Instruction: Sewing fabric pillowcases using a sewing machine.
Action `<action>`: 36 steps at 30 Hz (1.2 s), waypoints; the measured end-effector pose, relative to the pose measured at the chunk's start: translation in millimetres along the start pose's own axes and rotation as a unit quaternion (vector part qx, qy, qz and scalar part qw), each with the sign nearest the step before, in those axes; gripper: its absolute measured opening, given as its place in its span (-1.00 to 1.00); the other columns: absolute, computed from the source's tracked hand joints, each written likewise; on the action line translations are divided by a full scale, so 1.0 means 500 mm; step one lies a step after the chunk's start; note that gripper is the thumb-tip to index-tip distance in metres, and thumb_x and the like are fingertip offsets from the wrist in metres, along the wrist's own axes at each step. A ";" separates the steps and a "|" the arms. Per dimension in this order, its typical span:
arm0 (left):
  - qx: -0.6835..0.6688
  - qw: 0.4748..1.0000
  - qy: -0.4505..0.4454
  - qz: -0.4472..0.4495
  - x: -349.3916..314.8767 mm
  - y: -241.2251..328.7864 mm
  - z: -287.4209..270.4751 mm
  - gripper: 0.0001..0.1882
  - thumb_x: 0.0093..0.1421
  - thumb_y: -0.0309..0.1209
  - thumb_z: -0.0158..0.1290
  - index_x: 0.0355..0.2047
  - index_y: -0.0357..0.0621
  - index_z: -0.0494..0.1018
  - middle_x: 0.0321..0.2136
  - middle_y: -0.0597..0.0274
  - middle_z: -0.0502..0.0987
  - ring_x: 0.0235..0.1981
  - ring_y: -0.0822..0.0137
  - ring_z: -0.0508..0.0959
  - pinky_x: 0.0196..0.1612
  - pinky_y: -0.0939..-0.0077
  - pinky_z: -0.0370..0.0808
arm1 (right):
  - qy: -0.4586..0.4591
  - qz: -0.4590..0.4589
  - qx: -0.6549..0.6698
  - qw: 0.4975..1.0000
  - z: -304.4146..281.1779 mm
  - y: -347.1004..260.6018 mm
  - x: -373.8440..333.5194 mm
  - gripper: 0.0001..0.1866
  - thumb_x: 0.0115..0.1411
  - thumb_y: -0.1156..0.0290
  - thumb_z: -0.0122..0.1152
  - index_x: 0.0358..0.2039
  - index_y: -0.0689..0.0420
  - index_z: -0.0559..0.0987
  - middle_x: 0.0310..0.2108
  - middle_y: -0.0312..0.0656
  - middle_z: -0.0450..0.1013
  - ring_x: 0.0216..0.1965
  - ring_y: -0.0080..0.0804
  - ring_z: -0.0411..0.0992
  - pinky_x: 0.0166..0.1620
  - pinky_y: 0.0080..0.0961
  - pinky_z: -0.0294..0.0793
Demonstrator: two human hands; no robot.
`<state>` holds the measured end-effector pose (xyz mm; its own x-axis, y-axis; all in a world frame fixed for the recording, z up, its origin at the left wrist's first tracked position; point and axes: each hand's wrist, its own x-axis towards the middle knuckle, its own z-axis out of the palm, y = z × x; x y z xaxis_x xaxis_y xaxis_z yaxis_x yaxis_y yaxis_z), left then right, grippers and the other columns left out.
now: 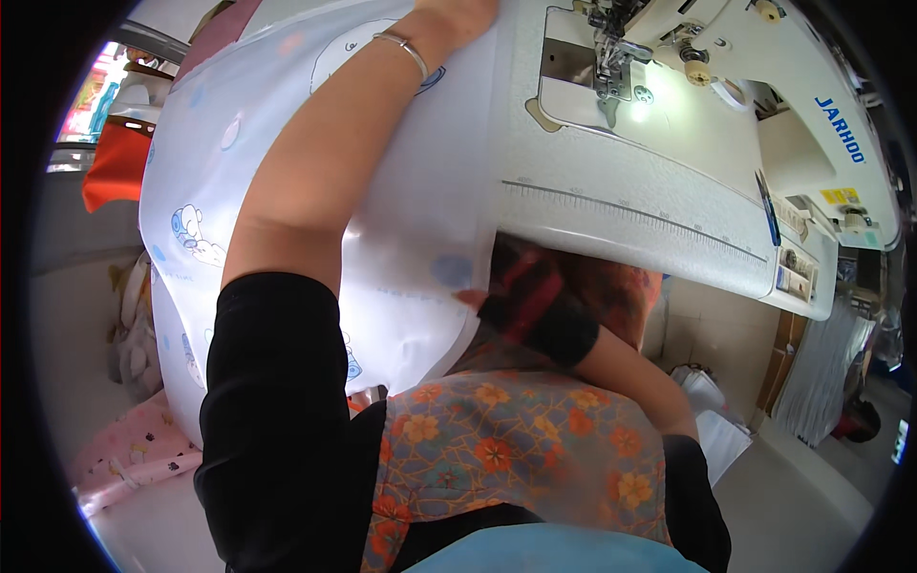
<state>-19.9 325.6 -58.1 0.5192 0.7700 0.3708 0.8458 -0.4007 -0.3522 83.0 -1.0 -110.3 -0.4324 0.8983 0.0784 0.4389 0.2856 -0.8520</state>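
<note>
A wide sheet of white fabric (411, 210) with pale blue cartoon prints lies over the table's left side and hangs toward my lap. My left hand (463, 13) rests at the fabric's far end beside the sewing machine (611, 57); the frame's top edge cuts off its fingers. A silver bracelet (401, 52) circles that wrist. My right hand (535, 301), in a black and red fingerless glove, is low at the fabric's near right edge. One bare fingertip lies on top of the cloth and the hand seems closed on that edge; its other fingers are blurred or hidden.
A lit needle area and presser foot (609, 91) stand at the back right. Dark tweezers (767, 208) lie by the machine's base. A printed ruler (630, 212) runs along the table's front edge. Pink printed cloth (138, 454) hangs at lower left, and orange cloth (119, 167) above it.
</note>
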 end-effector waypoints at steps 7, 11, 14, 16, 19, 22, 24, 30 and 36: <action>-0.211 0.970 0.114 -0.050 -0.030 -0.020 0.021 -0.76 0.20 -0.30 -0.06 -0.30 -0.20 0.48 -0.30 -0.07 0.58 -0.20 -0.04 0.57 -0.11 0.06 0.49 | 0.198 -0.105 -0.160 0.961 -0.100 -0.078 0.095 -0.54 0.08 0.34 0.31 -0.02 0.25 0.48 -0.22 0.06 0.48 -0.22 0.10 0.47 -0.16 -0.16 0.49; -0.338 0.930 0.141 -0.040 -0.016 -0.065 0.071 -0.78 0.20 -0.32 -0.05 -0.40 -0.22 0.49 -0.39 -0.17 0.56 -0.26 -0.16 0.55 -0.11 0.04 0.47 | 0.233 -0.142 -0.147 0.951 -0.090 -0.086 0.144 -0.49 0.05 0.36 0.32 0.02 0.25 0.46 -0.13 0.12 0.45 -0.17 0.16 0.45 -0.08 -0.13 0.48; -0.393 0.900 0.185 -0.018 -0.011 -0.063 0.091 -0.78 0.19 -0.32 -0.03 -0.41 -0.21 0.50 -0.43 -0.18 0.56 -0.28 -0.19 0.55 -0.13 0.02 0.47 | 0.241 -0.056 -0.040 0.968 -0.080 -0.090 0.150 -0.53 0.03 0.43 0.31 -0.01 0.18 0.49 -0.22 0.09 0.47 -0.18 0.10 0.46 -0.11 -0.16 0.48; -0.390 0.898 0.202 -0.008 -0.001 -0.055 0.084 -0.78 0.18 -0.32 -0.03 -0.40 -0.20 0.51 -0.44 -0.18 0.57 -0.29 -0.21 0.55 -0.13 0.01 0.47 | 0.245 -0.013 0.014 0.969 -0.082 -0.079 0.148 -0.54 0.01 0.47 0.31 -0.02 0.15 0.51 -0.27 0.08 0.49 -0.19 0.07 0.46 -0.13 -0.18 0.48; -0.354 0.931 0.080 -0.028 0.011 -0.058 0.088 -0.79 0.16 -0.32 -0.02 -0.41 -0.20 0.51 -0.42 -0.18 0.57 -0.27 -0.18 0.55 -0.14 0.00 0.47 | 0.204 -0.096 -0.125 0.966 -0.088 -0.046 0.151 -0.54 -0.01 0.54 0.27 -0.02 0.10 0.51 -0.36 0.01 0.49 -0.24 0.03 0.47 -0.16 -0.21 0.48; -0.348 0.935 0.069 0.001 0.023 -0.074 0.102 -0.80 0.17 -0.31 -0.01 -0.41 -0.20 0.49 -0.38 -0.16 0.57 -0.26 -0.18 0.56 -0.16 -0.01 0.48 | 0.156 -0.118 -0.146 0.970 -0.094 -0.043 0.159 -0.60 -0.03 0.45 0.20 -0.10 0.15 0.52 -0.30 0.00 0.53 -0.15 0.02 0.47 -0.07 -0.13 0.47; -0.292 0.952 0.092 -0.002 0.028 -0.076 0.107 -0.80 0.17 -0.29 0.01 -0.39 -0.18 0.47 -0.36 -0.11 0.58 -0.26 -0.16 0.57 -0.18 -0.01 0.49 | 0.150 -0.088 -0.139 0.975 -0.095 -0.046 0.168 -0.66 -0.02 0.42 0.19 -0.16 0.14 0.52 -0.29 -0.02 0.52 -0.16 0.02 0.45 -0.08 -0.12 0.46; -0.175 0.955 0.238 -0.006 0.013 -0.030 0.054 -0.80 0.18 -0.31 0.00 -0.36 -0.19 0.48 -0.32 -0.05 0.56 -0.22 -0.07 0.56 -0.16 0.06 0.52 | 0.114 -0.017 -0.133 0.984 -0.106 -0.046 0.177 -0.72 0.01 0.39 0.18 -0.23 0.15 0.50 -0.28 -0.01 0.51 -0.14 0.03 0.44 -0.08 -0.12 0.46; -0.266 0.963 0.024 0.026 -0.079 -0.026 -0.011 -0.70 0.23 -0.30 -0.03 -0.17 -0.28 0.45 -0.12 -0.06 0.50 -0.03 -0.10 0.47 0.08 0.06 0.40 | 0.077 0.027 -0.138 0.987 -0.113 -0.058 0.157 -0.72 0.02 0.40 0.17 -0.21 0.14 0.52 -0.28 0.02 0.49 -0.15 0.04 0.45 -0.06 -0.13 0.46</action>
<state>-50.7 297.5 -63.7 0.5567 0.7236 0.4080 0.7555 -0.6452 0.1135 81.0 80.2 -50.2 -0.2862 0.9489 0.1326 0.6649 0.2964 -0.6856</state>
